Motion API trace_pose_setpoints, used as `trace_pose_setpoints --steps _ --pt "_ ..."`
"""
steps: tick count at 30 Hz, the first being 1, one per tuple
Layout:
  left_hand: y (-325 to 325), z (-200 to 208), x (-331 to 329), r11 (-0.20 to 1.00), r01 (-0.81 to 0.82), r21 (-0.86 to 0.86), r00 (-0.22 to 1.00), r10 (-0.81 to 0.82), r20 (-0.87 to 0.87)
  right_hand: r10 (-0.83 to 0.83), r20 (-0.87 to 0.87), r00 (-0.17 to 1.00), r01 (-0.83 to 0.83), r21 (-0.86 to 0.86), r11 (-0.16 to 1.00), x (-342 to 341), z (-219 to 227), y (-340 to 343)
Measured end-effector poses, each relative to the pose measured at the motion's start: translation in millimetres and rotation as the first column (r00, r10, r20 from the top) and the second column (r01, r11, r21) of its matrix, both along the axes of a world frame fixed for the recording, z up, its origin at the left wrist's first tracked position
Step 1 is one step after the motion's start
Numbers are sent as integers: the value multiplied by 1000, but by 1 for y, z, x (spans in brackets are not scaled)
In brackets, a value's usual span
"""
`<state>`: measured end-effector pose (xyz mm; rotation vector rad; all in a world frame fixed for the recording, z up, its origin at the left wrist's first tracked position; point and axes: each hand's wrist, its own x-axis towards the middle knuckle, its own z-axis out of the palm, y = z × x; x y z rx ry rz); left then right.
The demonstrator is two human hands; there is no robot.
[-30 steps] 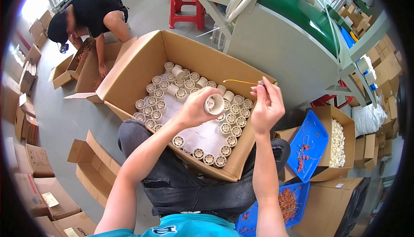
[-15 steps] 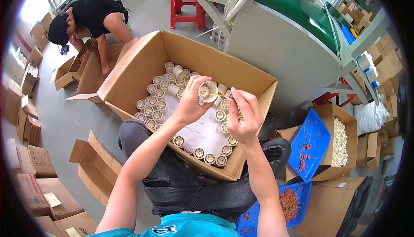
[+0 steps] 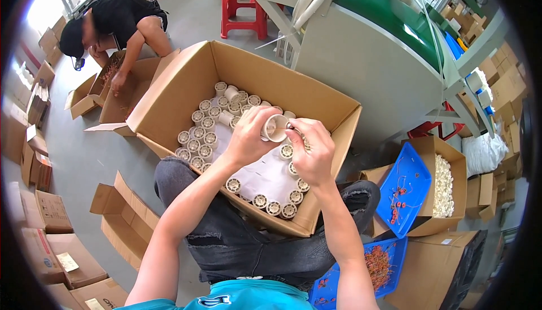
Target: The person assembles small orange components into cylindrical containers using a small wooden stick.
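Note:
My left hand (image 3: 247, 138) grips a white plastic cup-shaped housing (image 3: 275, 130), its open mouth tilted toward me. Against the right side of its rim, my right hand (image 3: 312, 151) pinches a small dark part (image 3: 289, 126), mostly covered by the fingers. Both hands are above an open cardboard box (image 3: 276, 75) between my legs. Inside it, many similar white housings (image 3: 199, 132) stand on a white sheet (image 3: 257, 169), some tipped on their sides.
At right, blue trays (image 3: 416, 173) hold red-and-orange wired parts, beside a box of small white pieces (image 3: 444, 188). A crouching person (image 3: 121, 25) reaches into boxes at upper left. A grey-sided machine (image 3: 367, 73) with a green belt stands ahead. An opened carton (image 3: 121, 219) lies at left.
My right hand has moved left to the housing's rim, and the orange-yellow wires seen stretched between the hands no longer show. The other person's hand has moved left over the boxes.

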<state>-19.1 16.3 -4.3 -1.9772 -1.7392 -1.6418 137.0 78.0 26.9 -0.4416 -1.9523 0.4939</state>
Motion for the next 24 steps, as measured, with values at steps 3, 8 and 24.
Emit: trace_pose_setpoints --steps 3,8,24 --pt "-1 0 3 1000 0 -13 993 -1 -120 11 88 996 -4 -70 998 -3 -5 -4" --pt "-3 -8 4 996 61 -70 996 -65 -57 108 125 986 -57 -351 935 -6 -7 -4" --pt "-7 -7 6 995 101 -23 995 -102 -23 163 84 983 -80 -602 794 -5 -6 -8"
